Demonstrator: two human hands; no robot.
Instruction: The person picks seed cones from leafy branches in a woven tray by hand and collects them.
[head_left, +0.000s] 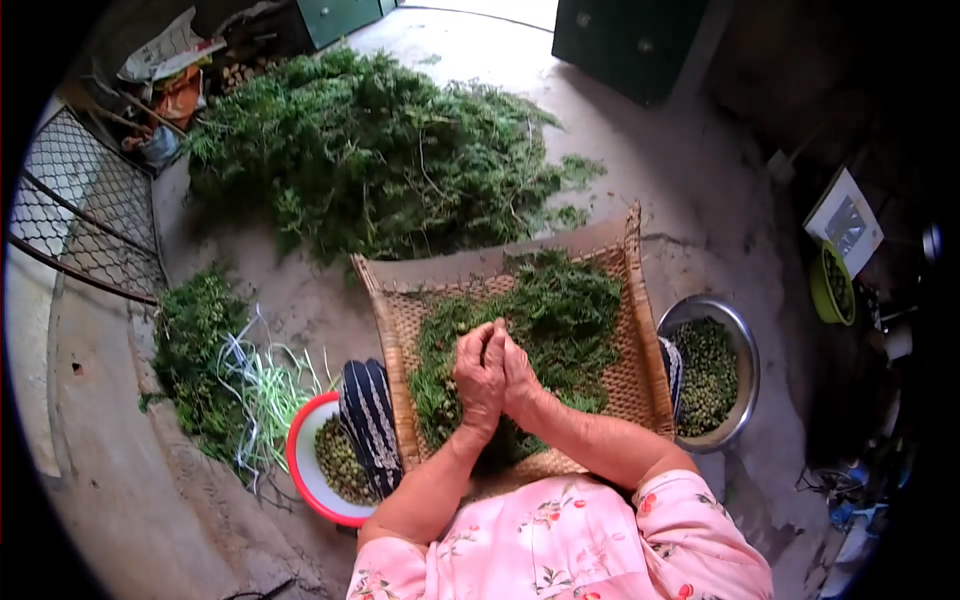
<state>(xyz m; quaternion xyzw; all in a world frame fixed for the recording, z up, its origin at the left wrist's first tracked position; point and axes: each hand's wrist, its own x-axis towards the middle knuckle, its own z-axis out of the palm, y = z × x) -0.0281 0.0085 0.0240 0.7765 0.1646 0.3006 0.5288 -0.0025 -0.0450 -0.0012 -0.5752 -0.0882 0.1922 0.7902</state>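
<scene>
On my lap lies a woven basket tray (640, 330) with a wooden rim, holding feathery green sprigs (565, 300). Above its middle, my left hand (480, 375) and my right hand (515, 370) are pressed together, fingers closed. Whatever they hold, if anything, is hidden by the fingers. To the left, a white basin with a red rim (296, 450) contains small greenish round fruits or seed cones (343, 465). On the right, a metal basin (748, 385) holds more of these green pieces (710, 385).
A large heap of green branches (370, 150) covers the floor ahead. At left are a smaller branch pile (195, 360), pale plastic strips (265, 390) and a wire mesh panel (90, 200). A yellow-green bowl (825, 290) stands far right. Green doors (625, 45) are at the back.
</scene>
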